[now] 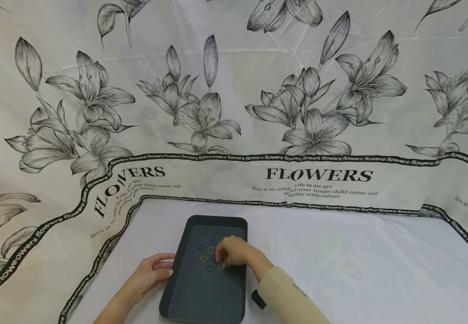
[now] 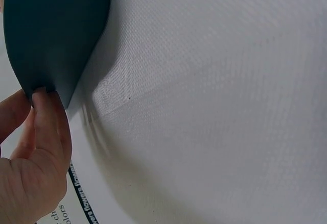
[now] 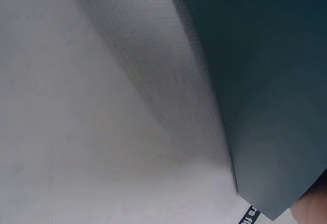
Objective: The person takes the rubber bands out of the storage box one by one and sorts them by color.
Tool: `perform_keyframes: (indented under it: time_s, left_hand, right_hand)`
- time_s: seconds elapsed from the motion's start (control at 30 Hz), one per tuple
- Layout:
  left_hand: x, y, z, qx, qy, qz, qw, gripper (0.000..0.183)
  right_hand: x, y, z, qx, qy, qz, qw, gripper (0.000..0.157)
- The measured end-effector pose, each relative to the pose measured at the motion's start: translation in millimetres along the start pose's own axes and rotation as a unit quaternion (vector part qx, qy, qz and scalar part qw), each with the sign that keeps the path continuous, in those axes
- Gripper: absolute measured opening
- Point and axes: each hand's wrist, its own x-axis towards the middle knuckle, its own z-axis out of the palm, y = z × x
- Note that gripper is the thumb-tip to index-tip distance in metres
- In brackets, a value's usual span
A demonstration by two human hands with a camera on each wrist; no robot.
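Observation:
A dark blue-grey rectangular tray [image 1: 201, 292] lies on the white cloth in the head view. My left hand [image 1: 149, 275] holds its left rim, and in the left wrist view the fingers [image 2: 48, 127] pinch the tray's edge. Inside the tray lie several thin loops like small rubber bands, among them a yellow one [image 1: 203, 258] and a blue one [image 1: 210, 268]. Over the tray's right half, my right hand [image 1: 231, 252] points its curled fingers down, with a yellow loop [image 1: 221, 266] at the fingertips. Part of the loops is hidden behind that hand.
Right of the tray, another yellow loop [image 1: 264, 245] lies on the white cloth [image 1: 359, 270]. A small black object [image 1: 258, 299] shows beside the right sleeve. At the back hangs a flower-printed curtain [image 1: 234, 180] with black lettered bands.

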Motion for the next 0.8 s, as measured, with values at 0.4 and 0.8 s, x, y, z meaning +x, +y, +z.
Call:
perform_keyframes:
  time_s: [0.4, 0.8]
  left_hand:
    - [-1.0, 1.0, 1.3, 0.002, 0.0, 0.0, 1.0, 0.052]
    - [-0.2, 0.6, 0.8, 0.002, -0.001, -0.003, 1.0, 0.053]
  right_hand:
    - [-2.2, -2.9, 2.2, -0.055, -0.011, 0.018, 0.998, 0.019]
    - [-7.4, -7.9, 2.3, -0.066, -0.038, 0.026, 0.997, 0.022]
